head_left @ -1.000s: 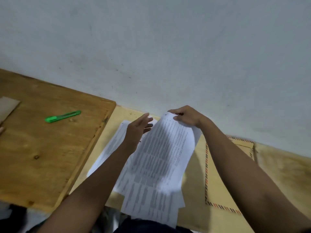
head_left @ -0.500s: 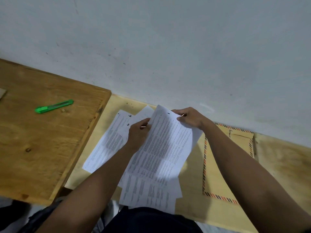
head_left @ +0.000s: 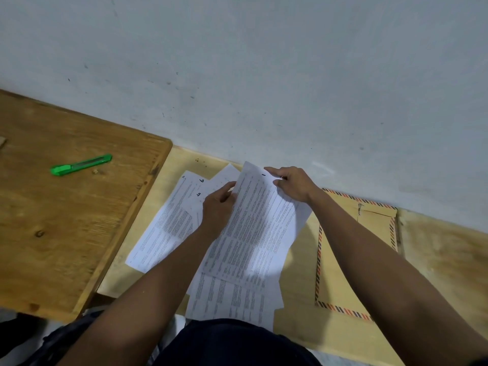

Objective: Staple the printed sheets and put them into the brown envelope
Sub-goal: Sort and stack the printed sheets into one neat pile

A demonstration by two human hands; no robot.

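Step in hand: gathering and ordering of loose printed sheets, ahead of stapling.

Top sheet (head_left: 260, 228): marked "1" at its far corner, lifted off the pile at its far end, held at both upper corners. Left hand (head_left: 217, 207) at the near-left edge, fingers curled round the paper's edge. Right hand (head_left: 291, 184) at the far-right corner, fingers pinching the corner.

Other sheets (head_left: 169, 225): fanned out flat on the pale table (head_left: 435, 254), left of and beneath the top sheet; handwritten "5" and "6" legible on two of them; one more sheet poking out at the near end, overhanging the table edge.

Brown envelope (head_left: 332, 276): striped border, flat on the table just right of the top sheet, partly under the right forearm, flap end toward the wall (head_left: 264, 62).

Green cutter (head_left: 80, 165): on the darker wooden board (head_left: 66, 220), well left of the top sheet; not needed.

Stapler: none in view.

Progress, by judgement: early; nothing stapled, nothing in the envelope.

Next move, by judgement: remaining sheets collected in number order under the top sheet, edges squared against the table, stapler located, one corner fixed.
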